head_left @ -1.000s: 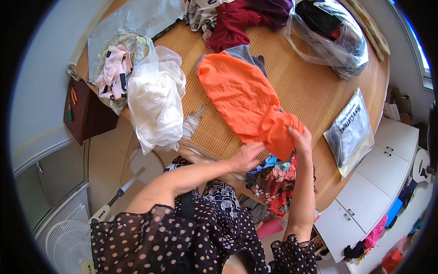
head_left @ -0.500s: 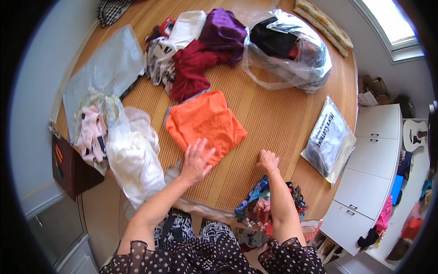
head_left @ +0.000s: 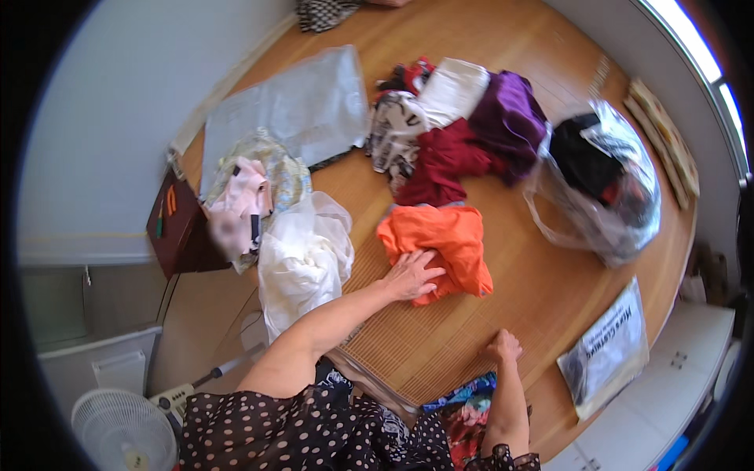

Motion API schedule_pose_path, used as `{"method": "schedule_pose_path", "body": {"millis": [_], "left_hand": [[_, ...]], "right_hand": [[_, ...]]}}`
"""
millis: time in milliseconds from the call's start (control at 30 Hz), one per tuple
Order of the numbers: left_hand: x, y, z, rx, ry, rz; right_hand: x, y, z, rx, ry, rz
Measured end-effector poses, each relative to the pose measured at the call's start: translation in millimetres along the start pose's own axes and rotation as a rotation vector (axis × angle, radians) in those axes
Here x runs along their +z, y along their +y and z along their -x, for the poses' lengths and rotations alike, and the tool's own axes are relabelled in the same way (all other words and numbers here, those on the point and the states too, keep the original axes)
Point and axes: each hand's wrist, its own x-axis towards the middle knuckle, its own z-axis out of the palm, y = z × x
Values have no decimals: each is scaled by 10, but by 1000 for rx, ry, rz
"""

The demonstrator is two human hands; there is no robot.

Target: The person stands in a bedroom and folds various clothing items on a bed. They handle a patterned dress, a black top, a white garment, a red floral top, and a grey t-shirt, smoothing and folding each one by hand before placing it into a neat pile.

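A folded orange garment (head_left: 444, 245) lies on a woven mat on the round wooden table (head_left: 550, 298). My left hand (head_left: 410, 275) rests flat on its near left corner, fingers spread. My right hand (head_left: 503, 345) is closed in a loose fist on the mat near the table's front edge, holding nothing that I can see. A colourful patterned cloth (head_left: 463, 404) hangs just below that hand at the table edge.
Behind the orange garment is a heap of maroon, purple and white clothes (head_left: 463, 133). A clear bag of dark clothes (head_left: 601, 188) sits right, a white bag (head_left: 302, 259) and pink items left, a flat packaged item (head_left: 609, 349) front right. A fan (head_left: 126, 432) stands below left.
The orange garment went from spread long to folded small and lies farther from me. My left hand has followed it forward; my right hand has drawn back toward the table's front edge.
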Motion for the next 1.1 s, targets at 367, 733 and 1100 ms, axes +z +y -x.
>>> {"method": "schedule_pose_path", "body": {"millis": [367, 733, 1100], "left_hand": [[-993, -1423, -266, -249, 816, -229], [-2007, -2924, -264, -568, 627, -507], [-2110, -385, -260, 269, 549, -355]], "right_hand": [[-106, -55, -36, -1, -102, 1], [-74, 43, -60, 46, -46, -44], [-120, -31, -35, 10, -9, 41]]}}
